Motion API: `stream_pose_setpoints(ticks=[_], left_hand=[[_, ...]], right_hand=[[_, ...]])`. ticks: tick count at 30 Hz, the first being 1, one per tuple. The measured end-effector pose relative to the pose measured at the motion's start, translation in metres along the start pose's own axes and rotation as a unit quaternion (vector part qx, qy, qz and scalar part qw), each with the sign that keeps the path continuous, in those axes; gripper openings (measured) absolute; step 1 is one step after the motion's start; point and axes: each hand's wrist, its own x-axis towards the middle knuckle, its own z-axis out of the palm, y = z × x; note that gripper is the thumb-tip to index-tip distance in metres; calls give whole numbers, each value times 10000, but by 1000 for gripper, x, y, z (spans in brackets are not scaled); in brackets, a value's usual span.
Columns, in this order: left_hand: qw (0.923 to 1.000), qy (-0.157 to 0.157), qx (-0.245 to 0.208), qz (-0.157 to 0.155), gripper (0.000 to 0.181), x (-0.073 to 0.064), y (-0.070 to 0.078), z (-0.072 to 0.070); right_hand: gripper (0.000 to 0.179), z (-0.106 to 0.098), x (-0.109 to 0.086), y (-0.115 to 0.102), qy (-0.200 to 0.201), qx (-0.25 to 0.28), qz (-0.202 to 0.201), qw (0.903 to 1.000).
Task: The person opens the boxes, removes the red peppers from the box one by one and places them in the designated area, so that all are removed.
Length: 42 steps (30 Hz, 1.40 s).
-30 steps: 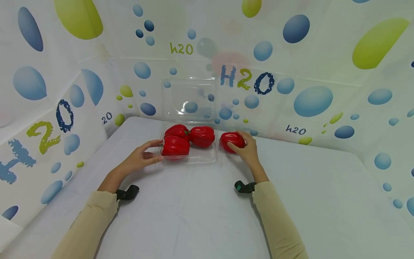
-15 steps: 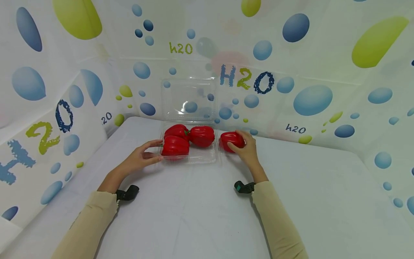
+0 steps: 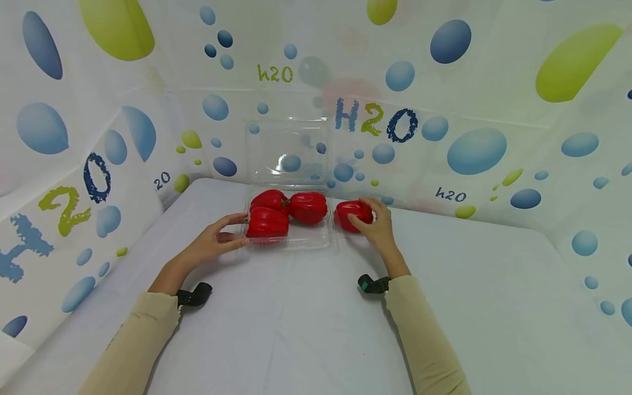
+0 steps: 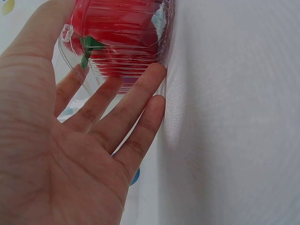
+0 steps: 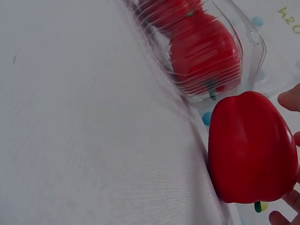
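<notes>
Your right grip [image 3: 381, 230] holds a red bell pepper [image 3: 348, 212].
Your relaxed left grip [image 3: 209, 241] touches a clear plastic clamshell [image 3: 311, 237]; the dotted white backdrop [image 3: 365, 82] reads "H2O".

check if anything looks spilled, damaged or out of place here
Nothing looks spilled or damaged. Only one red pepper stands apart: it is at the right hand, outside the clear container holding three other peppers. The container's lid is open.
</notes>
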Motion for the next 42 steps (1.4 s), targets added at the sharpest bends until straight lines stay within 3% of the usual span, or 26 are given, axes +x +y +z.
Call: stream_pose_setpoints(ticks=[20,30,42], left_hand=[[9999,-23,21,102,70,2,0,0],[9999,-5,102,85,70,-1,1,-1],[9998,-4,47,176,69,1,-1,1]], right_hand=[[43,-6,0,-21,194,-48,-597,9980],[45,-4,-2,-32,-154,-100,-395,9991],[42,5,-5,-39,-326,-54,-639,9974]])
